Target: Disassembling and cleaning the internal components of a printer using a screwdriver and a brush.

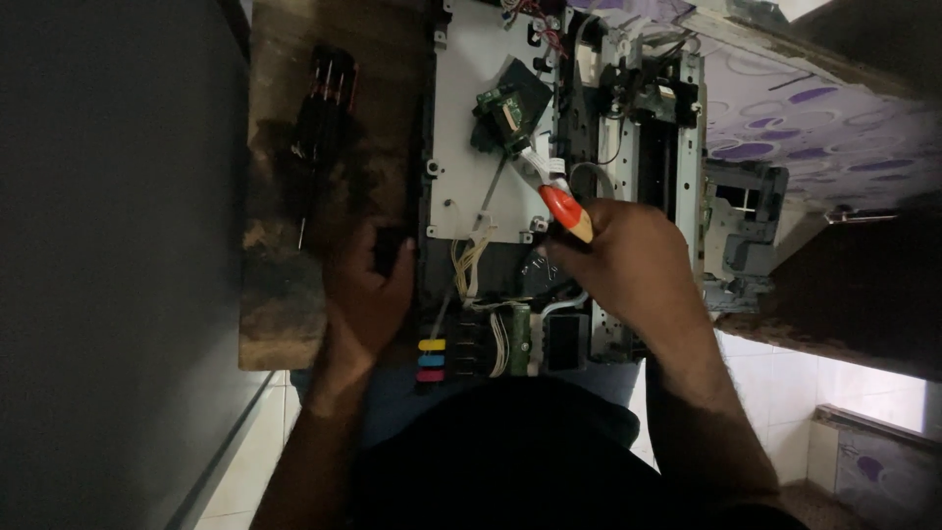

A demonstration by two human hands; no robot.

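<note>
An opened printer (471, 118) lies on a worn wooden table (285, 294), its white metal plate exposed. My right hand (628, 260) grips a screwdriver (561, 204) with an orange and white handle, the tip pointing toward a small green circuit board (502, 106) on the plate. My left hand (368, 290) rests on the printer's dark left edge, fingers curled over it. Yellow, blue and magenta ink caps (432, 360) sit at the printer's near corner, beside a bundle of pale wires (471, 265).
A black holder with several red-tipped tools (329, 98) lies on the table at the far left. The printer's carriage frame (648, 108) and grey plastic parts (746, 226) stand at the right. A dark wall fills the left side; white floor tiles (775, 393) show below.
</note>
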